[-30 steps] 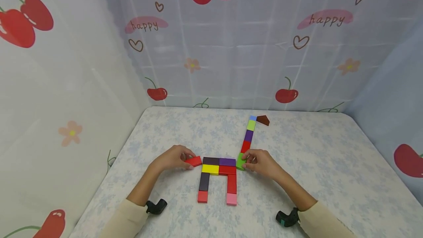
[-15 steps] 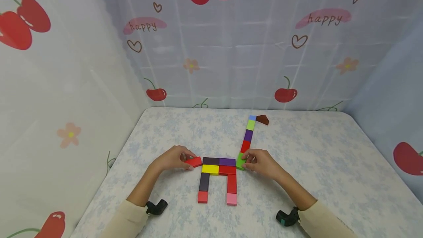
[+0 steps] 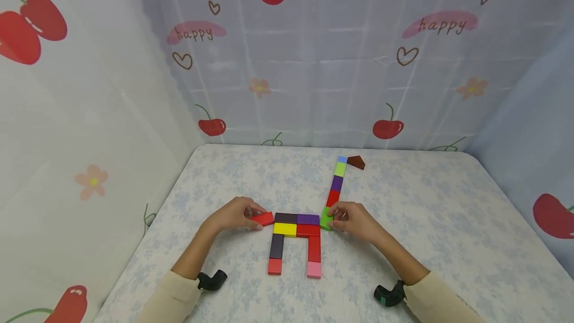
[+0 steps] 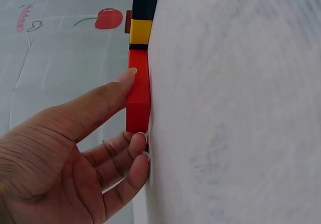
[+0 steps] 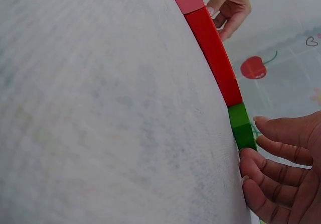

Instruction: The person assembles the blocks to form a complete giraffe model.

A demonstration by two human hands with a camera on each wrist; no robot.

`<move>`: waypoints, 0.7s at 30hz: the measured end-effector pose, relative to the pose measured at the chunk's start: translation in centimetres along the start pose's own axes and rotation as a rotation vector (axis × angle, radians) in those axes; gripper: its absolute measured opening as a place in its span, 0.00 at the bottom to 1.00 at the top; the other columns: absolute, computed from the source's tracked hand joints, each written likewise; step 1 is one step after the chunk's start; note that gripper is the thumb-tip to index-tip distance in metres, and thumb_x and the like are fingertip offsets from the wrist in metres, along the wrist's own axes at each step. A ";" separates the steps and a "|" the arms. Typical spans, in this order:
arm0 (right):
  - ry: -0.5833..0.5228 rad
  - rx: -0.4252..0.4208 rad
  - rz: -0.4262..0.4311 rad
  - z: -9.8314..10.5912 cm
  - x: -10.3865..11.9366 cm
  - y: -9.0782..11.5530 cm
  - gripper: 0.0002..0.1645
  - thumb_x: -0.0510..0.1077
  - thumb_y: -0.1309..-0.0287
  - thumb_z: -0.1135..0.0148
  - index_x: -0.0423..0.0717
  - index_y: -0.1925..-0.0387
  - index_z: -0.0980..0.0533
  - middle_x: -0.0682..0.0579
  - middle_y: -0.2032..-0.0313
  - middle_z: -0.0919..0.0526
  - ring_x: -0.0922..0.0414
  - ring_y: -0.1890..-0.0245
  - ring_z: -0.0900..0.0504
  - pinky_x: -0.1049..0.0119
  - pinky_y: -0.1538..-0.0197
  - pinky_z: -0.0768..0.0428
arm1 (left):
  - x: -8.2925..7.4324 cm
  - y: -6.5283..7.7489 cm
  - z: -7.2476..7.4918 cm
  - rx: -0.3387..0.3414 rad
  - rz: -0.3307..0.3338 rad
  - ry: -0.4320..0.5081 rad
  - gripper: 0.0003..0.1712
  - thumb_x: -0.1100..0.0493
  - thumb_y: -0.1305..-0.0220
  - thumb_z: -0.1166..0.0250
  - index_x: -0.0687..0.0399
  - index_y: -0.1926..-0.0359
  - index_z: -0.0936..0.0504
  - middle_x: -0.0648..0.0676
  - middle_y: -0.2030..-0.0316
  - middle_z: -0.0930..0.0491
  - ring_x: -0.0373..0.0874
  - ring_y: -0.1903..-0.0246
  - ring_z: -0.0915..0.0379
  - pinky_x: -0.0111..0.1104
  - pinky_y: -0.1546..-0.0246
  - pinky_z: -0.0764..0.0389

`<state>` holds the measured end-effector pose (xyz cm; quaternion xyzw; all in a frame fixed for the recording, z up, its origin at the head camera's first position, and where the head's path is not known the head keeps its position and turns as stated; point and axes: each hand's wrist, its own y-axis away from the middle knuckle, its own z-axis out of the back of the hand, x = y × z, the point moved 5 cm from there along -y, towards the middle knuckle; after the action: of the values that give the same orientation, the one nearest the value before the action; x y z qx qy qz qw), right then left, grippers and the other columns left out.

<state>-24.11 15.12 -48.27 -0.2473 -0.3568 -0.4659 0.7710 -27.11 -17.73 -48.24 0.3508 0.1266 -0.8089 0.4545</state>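
Note:
At the left end of a flat figure made of coloured blocks, my left hand (image 3: 235, 213) pinches a red block (image 3: 263, 219) between thumb and fingers; the left wrist view shows the thumb on this red block (image 4: 138, 116). The block lies tilted, one end against the dark block (image 3: 285, 218). My right hand (image 3: 356, 221) has thumb and fingers around the right edge of a green block (image 3: 326, 218), which slants beside the purple block (image 3: 308, 220). In the right wrist view, the fingertips sit right at the green block (image 5: 242, 123). Yellow (image 3: 284, 229) and red blocks complete the figure's middle.
Above the green block, a slanting line of blocks runs up to a blue block (image 3: 343, 159) and a brown angular block (image 3: 356, 162). Two legs end in a red block (image 3: 275, 266) and a pink block (image 3: 314, 269). A printed curtain surrounds the table (image 3: 426, 203).

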 end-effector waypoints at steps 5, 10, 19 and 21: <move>0.001 0.002 0.000 0.0 0.0 0.0 0.10 0.36 0.42 0.27 0.39 0.58 0.18 0.53 0.70 0.17 0.60 0.76 0.21 0.67 0.71 0.18 | 0.1 -0.1 -0.1 -0.001 0.002 0.009 0.20 0.57 0.46 0.20 0.49 0.50 0.10 0.47 0.65 0.20 0.43 0.68 0.29 0.32 0.71 0.25; 0.010 0.003 -0.006 0.0 0.0 0.2 0.10 0.36 0.42 0.27 0.39 0.58 0.18 0.53 0.70 0.17 0.60 0.76 0.22 0.67 0.71 0.19 | 0.1 -0.1 -0.2 0.006 -0.012 0.007 0.21 0.57 0.46 0.20 0.49 0.50 0.10 0.47 0.65 0.20 0.43 0.69 0.29 0.32 0.71 0.24; 0.018 0.010 -0.026 0.1 0.1 0.0 0.10 0.36 0.41 0.28 0.41 0.58 0.18 0.54 0.69 0.17 0.58 0.75 0.21 0.67 0.70 0.18 | 0.1 0.2 0.4 0.023 -0.009 0.000 0.21 0.52 0.40 0.24 0.50 0.46 0.12 0.46 0.63 0.17 0.42 0.68 0.26 0.32 0.68 0.22; 0.028 0.004 -0.040 0.4 0.2 0.1 0.09 0.37 0.40 0.28 0.42 0.57 0.17 0.53 0.69 0.17 0.57 0.75 0.20 0.66 0.71 0.18 | 0.2 0.3 1.0 0.018 -0.004 -0.006 0.21 0.52 0.37 0.27 0.52 0.45 0.13 0.46 0.64 0.16 0.42 0.69 0.25 0.32 0.68 0.22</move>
<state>-24.09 15.32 -47.89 -0.2320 -0.3519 -0.4839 0.7669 -27.35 -18.54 -47.65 0.3522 0.1185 -0.8119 0.4503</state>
